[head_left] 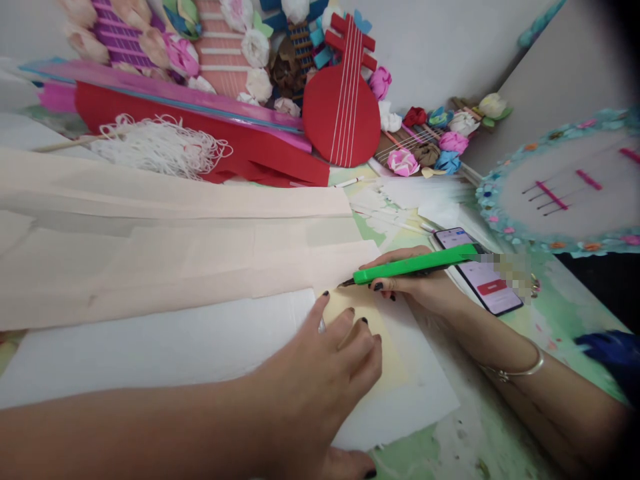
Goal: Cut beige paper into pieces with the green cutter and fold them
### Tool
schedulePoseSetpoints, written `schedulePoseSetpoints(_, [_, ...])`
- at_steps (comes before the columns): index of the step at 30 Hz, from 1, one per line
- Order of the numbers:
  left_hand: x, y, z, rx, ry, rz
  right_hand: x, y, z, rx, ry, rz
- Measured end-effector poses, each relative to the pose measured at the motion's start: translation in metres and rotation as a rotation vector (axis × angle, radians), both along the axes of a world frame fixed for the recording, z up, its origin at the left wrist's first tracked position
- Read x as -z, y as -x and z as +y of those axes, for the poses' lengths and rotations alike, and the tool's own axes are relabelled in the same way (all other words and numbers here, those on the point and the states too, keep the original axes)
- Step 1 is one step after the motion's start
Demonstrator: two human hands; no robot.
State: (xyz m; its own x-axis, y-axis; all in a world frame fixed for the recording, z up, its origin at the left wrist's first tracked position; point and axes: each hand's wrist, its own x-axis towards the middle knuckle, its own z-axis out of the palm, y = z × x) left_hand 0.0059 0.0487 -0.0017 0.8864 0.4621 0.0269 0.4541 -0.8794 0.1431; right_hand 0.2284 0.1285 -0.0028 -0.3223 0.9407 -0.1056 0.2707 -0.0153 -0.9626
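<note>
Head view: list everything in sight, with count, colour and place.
Tool: 1, green, in right hand
Yellow sheet: 1, yellow, under left hand
White sheets: count unclear, white, beneath hands
Layered paper: several, peach, left centre
Thread: 1 tangle, white, upper left
Stick: 1, tan, beside thread
Red sheets: some, red, around thread
Glossy sheets: some, pink and blue, behind thread
Lute-shaped craft: 1, red, top centre
Flower-decked crafts: at least four, multicoloured, back
Oval panel: 1, whitish, turquoise edging, right
Phone: 1, dark rim, right
Unclear item: 1, dark blue, right edge
Table: 1, green and white, underneath
Bracelet: 1, silver, right forearm
Left hand: 1, dark nails, lower centre
Right hand: 1, dark nails, centre right
</note>
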Motion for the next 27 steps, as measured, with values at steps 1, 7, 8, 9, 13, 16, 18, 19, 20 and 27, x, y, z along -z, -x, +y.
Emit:
schedulePoseSetpoints(1, [0.0000,0.0000,-0.0001,-0.001,-0.001,0.000,-0.0004,0.0001,-0.0002,0.000,-0.005,-0.001])
schedulePoseSetpoints(7, [0.0007,0.0004,-0.0009,-0.007,-0.008,-0.005,0.0016,0.0015,-0.0001,0.004,-0.015,0.041])
schedulePoseSetpoints(8, [0.0008,0.0004,-0.0010,-0.006,-0.009,-0.005,0.0027,0.0015,0.0002,0.008,-0.010,0.061])
schedulePoseSetpoints(9, [0.0009,0.0004,-0.0010,-0.006,-0.009,-0.004,0.0037,0.0015,0.0005,0.013,-0.002,0.081])
schedulePoseSetpoints(13, [0.0008,0.0002,-0.0007,-0.001,0.001,0.007,0.0062,0.0011,0.0009,0.012,0.010,0.112])
schedulePoseSetpoints(16, [0.0010,0.0000,-0.0001,0.002,0.009,0.011,0.0058,0.0010,0.0001,0.002,-0.008,0.080])
schedulePoseSetpoints(18, [0.0015,0.0000,0.0003,0.005,0.007,0.009,0.0051,0.0008,-0.0004,0.003,-0.008,0.057])
schedulePoseSetpoints(19, [0.0019,0.0001,0.0005,0.008,0.003,0.006,0.0048,0.0007,-0.0006,0.004,-0.006,0.047])
schedulePoseSetpoints(20, [0.0022,0.0002,0.0007,0.011,-0.003,0.003,0.0046,0.0006,-0.0007,0.006,-0.005,0.037])
schedulePoseSetpoints(27, [0.0027,0.0005,0.0012,0.014,-0.022,0.007,0.0036,0.0014,-0.0013,-0.001,-0.016,0.020])
